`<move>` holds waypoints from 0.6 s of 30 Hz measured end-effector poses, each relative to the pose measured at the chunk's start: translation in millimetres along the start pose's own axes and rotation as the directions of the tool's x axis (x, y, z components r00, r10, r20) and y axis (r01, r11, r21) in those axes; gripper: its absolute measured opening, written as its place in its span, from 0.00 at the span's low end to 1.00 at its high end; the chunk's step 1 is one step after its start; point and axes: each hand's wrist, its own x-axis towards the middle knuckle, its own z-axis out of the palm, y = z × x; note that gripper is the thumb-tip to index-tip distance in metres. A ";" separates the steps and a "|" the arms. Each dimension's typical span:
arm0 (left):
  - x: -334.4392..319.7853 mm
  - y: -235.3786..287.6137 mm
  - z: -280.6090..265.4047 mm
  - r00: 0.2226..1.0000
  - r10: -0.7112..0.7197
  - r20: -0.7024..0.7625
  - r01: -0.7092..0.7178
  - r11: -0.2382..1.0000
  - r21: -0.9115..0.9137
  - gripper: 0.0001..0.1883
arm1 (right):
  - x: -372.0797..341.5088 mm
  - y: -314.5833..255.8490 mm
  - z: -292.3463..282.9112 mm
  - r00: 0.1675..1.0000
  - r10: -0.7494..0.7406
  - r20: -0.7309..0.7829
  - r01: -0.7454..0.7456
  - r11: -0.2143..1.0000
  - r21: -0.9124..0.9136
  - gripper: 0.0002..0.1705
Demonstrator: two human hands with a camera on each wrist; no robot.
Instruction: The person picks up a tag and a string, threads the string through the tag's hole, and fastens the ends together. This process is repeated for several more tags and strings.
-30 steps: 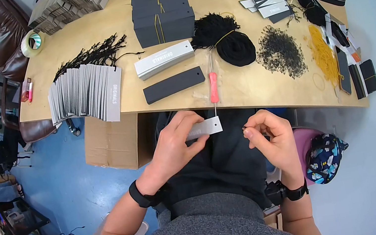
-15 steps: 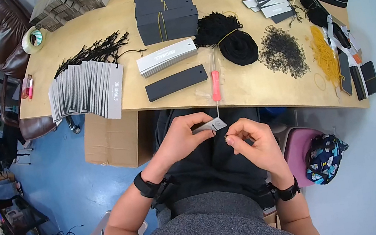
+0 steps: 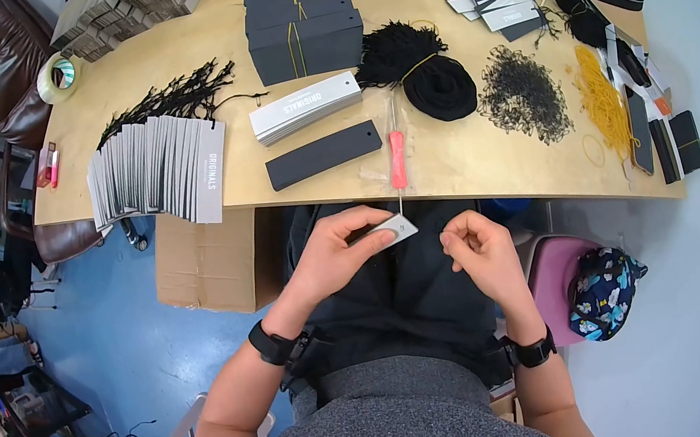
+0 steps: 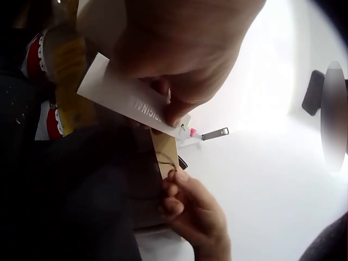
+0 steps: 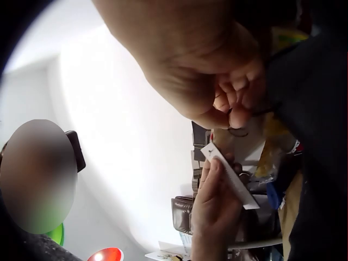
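Observation:
Over the lap, the left hand (image 3: 329, 258) pinches a white tag (image 3: 398, 228) near its holed end; lettering on the tag (image 4: 128, 106) shows in the left wrist view. To its right, the right hand (image 3: 486, 258) pinches a thin dark cord (image 5: 238, 132) between thumb and forefinger, apart from the tag. A red-handled tool (image 3: 397, 160) lies at the table edge, its thin shaft pointing toward the tag. On the table lie a white tag stack (image 3: 307, 109) and a dark tag (image 3: 324, 156).
Fanned tags (image 3: 159, 172) with black cords lie on the table's left. Banded dark stacks (image 3: 307, 47), a black cord bundle (image 3: 439, 88), a pile of small dark loops (image 3: 522, 97) and yellow bands (image 3: 602, 104) lie beyond the hands. A cardboard box (image 3: 207, 265) stands below the edge.
The right hand came left close to the tag, then moved back slightly to the right. The left hand has tilted the tag, and its lettering is now covered in the head view.

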 end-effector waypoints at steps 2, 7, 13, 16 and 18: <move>1.9 -1.6 1.8 0.993 0.108 -0.037 -0.104 0.988 0.113 0.11 | -8.9 -9.9 -1.4 0.998 0.018 0.062 -0.022 0.998 0.058 0.04; 4.9 2.8 6.0 0.977 0.211 -0.034 -0.195 0.945 0.262 0.10 | -22.1 -36.2 3.2 0.989 -0.030 0.141 0.001 0.981 0.195 0.05; 4.9 2.0 5.6 0.986 0.169 -0.006 -0.165 0.971 0.170 0.10 | -0.2 -19.8 22.4 0.985 -0.094 0.147 0.056 0.968 0.243 0.05; 5.4 -7.1 3.9 0.988 0.153 -0.005 -0.152 0.985 0.084 0.10 | 6.9 -7.1 21.5 0.999 -0.016 0.028 0.012 0.988 0.152 0.05; 5.6 -12.6 3.8 0.988 0.151 -0.013 -0.150 0.987 0.060 0.10 | 7.6 2.4 17.6 1.000 0.008 0.022 -0.011 0.990 0.141 0.06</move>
